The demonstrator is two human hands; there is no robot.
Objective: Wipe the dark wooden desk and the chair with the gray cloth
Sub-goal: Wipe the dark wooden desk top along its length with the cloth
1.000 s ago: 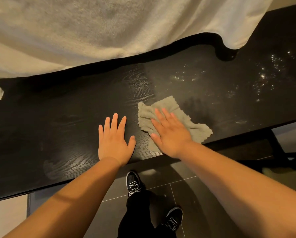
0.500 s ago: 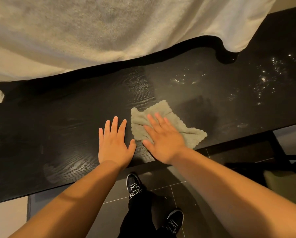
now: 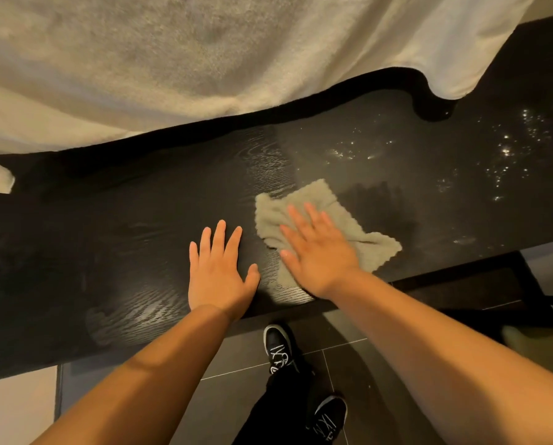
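Note:
The dark wooden desk (image 3: 101, 239) runs across the view, its grain shining under the light. A crumpled gray cloth (image 3: 362, 236) lies near the desk's front edge, right of centre. My right hand (image 3: 320, 255) presses flat on the cloth with straight fingers, covering its left half. My left hand (image 3: 219, 271) rests flat on the bare wood just left of the cloth, fingers spread. Water droplets (image 3: 506, 152) glisten on the desk to the right. A dark chair frame (image 3: 493, 284) shows below the desk's front edge at the right.
A large cream towel (image 3: 204, 59) hangs over the desk's far edge and covers the top of the view. Below the desk lie dark floor tiles (image 3: 236, 396) and my black shoes (image 3: 278, 348).
My right hand slid the cloth left toward my left hand, then back a little to the right. My left hand stayed planted on the desk.

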